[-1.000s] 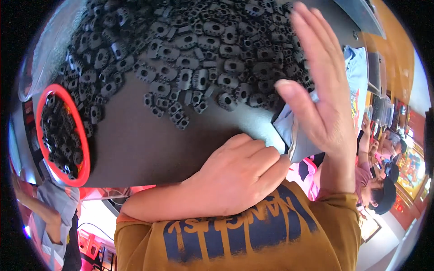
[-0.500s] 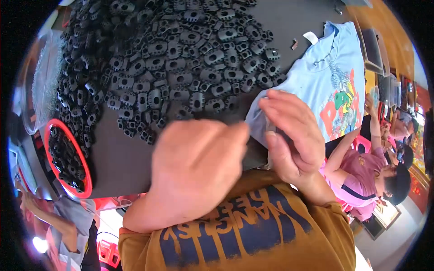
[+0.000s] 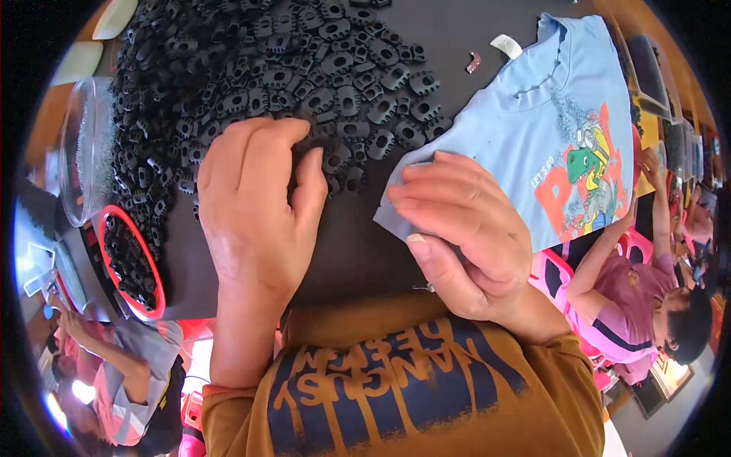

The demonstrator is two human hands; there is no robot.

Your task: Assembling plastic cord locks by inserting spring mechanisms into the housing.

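My left hand lies palm down on the dark table, its fingertips reaching into a big heap of small black plastic parts; whether it grips one I cannot tell. My right hand rests on the near corner of a light blue child's t-shirt with a green dinosaur print, fingers curled over the cloth's edge. The shirt lies flat on the table to the right of the heap.
A red-rimmed bowl with more black parts sits at the table's left edge, beside a clear round container. A small white scrap lies past the shirt. Other people sit at the right and lower left.
My left hand has moved forward from the table's near edge into the black parts. My right hand came down from a raised position onto the blue shirt's corner.
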